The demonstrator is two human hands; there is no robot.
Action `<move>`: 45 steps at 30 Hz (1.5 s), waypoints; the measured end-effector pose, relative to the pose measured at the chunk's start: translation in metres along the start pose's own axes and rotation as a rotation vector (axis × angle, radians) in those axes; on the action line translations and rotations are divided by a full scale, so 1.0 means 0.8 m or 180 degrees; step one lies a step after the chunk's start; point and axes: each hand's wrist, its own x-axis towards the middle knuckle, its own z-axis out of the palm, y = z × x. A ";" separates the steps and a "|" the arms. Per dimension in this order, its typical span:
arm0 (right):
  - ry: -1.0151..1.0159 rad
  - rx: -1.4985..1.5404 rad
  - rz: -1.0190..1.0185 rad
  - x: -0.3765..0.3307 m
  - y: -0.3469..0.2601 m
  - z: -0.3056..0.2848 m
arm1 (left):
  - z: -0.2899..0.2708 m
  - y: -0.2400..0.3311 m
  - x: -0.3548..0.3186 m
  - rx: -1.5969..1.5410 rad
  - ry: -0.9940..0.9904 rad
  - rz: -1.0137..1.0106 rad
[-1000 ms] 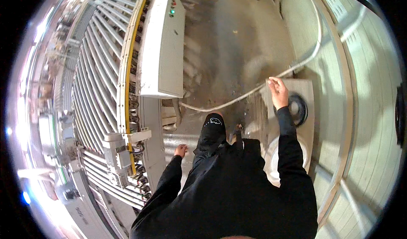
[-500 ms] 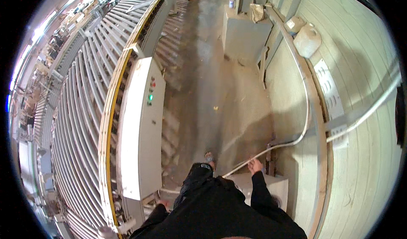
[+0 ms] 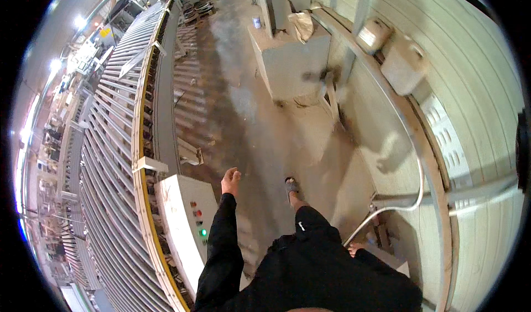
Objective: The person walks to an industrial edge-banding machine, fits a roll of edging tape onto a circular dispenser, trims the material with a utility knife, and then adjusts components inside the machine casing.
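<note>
Head cam: roller conveyor [image 3: 110,162] far left, then a white control cabinet [image 3: 182,223]. Left hand [image 3: 230,180] hangs loose and empty just beside it. Right hand [image 3: 354,249], mostly hidden, sits near the white hose [image 3: 387,209]; can't tell its grip.

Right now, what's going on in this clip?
A person in black clothes is walking along a concrete floor between a long roller conveyor and a pale panelled wall. The left hand swings out in front, holding nothing, close to a white control cabinet with coloured buttons. The right hand is low beside the hip, near a white hose running along the wall; it is too hidden to tell whether it grips anything. One foot is stepping forward.
</note>
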 end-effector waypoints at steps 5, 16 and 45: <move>0.0182 -0.0911 -0.0774 0.077 -0.268 0.256 | -0.032 -0.091 0.107 0.0948 -0.0322 -0.0854; -0.0351 -0.1995 -0.2575 0.111 -0.952 0.934 | -0.164 -0.185 0.064 0.2080 -0.1134 -0.2636; 0.0850 -0.3724 -0.2811 0.406 -1.662 1.566 | -0.329 0.063 1.679 -0.0255 -0.0446 -0.2164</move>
